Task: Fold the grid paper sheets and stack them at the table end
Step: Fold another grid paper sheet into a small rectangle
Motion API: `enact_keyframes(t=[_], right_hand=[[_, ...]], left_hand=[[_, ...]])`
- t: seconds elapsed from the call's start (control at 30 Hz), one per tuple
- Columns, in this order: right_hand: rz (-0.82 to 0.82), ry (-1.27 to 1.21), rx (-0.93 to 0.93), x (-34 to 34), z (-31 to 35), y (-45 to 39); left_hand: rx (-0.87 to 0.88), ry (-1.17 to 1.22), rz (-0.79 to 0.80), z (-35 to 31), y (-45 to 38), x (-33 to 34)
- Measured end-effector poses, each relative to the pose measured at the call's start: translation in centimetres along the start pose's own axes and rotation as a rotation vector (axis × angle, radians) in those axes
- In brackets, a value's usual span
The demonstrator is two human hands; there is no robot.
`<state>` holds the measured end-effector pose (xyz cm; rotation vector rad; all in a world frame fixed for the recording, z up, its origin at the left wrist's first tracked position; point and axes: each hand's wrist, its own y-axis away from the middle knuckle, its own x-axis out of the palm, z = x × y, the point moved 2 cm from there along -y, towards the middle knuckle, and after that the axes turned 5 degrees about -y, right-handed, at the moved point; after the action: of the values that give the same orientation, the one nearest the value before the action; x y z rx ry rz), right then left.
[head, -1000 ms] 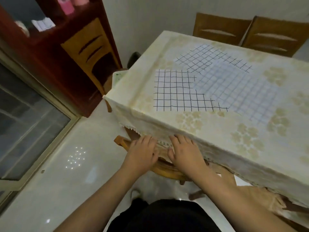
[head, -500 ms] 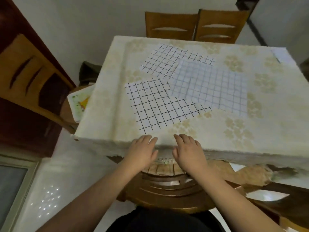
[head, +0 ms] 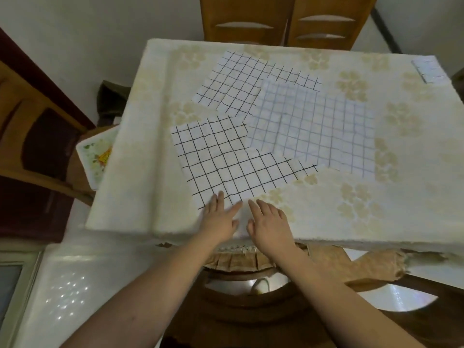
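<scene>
At the lower middle of the frame both hands lie flat on the near edge of the table [head: 140,187], fingers straight and holding nothing: the left hand [head: 221,218] has its fingertips on the near corner of the nearest sheet [head: 226,162], the right hand [head: 270,222] rests on the tablecloth just beside that corner.

By my reading the first fold has not begun; this is the reach for the first sheet. The next move calls for pinching that near corner or edge and lifting it over, matching edges before creasing.

That bold-lined sheet sits skewed, its long axis running from the frame's left up-middle toward the lower right, partly under the pale-lined sheet [head: 326,131] at centre right. A third sheet [head: 233,81] lies beyond, upper middle. A small folded piece [head: 429,70] (perhaps the stack's start) sits at the upper right corner.
</scene>
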<state>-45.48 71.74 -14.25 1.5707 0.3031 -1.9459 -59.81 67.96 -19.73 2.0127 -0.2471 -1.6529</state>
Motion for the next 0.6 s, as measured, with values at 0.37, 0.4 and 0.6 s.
enact_keyframes(t=[0.37,0.4,0.6], right_hand=[[0.004,-0.055,0.040,1.3,-4.1,-4.4],[0.000,-0.074,0.051,1.3,-4.2,-4.7],[-0.019,-0.146,0.147,2.0,-6.2,-5.6]], left_hand=[[0.027,-0.106,-0.051,-1.6,0.6,1.2],[0.033,-0.109,-0.051,-2.1,1.1,1.3],[0.134,-0.091,-0.071,-7.5,5.1,2.0]])
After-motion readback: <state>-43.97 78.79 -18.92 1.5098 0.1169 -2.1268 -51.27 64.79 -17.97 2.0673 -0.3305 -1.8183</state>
